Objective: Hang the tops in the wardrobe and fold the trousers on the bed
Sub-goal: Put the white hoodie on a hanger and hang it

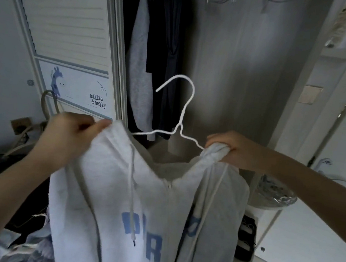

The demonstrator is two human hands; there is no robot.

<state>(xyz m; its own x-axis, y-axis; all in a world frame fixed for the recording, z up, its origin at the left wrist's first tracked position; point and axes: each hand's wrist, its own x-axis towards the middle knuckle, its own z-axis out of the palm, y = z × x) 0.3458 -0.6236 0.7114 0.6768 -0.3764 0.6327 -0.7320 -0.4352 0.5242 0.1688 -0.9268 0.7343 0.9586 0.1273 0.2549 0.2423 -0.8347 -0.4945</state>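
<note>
the open wardrobe (229, 62) fills the view, with about three dark and grey garments (155, 53) hanging at its left and a few bare hangers up on the rail. one pale grey hoodie (115, 210) is held up in front of it, likely so its shoulders can be seated. one white wire hanger (181, 114) sits in the neck, hook free above. the left hand (67, 138) pinches one shoulder; the right hand (230, 148) is curled tight round the other.
</note>
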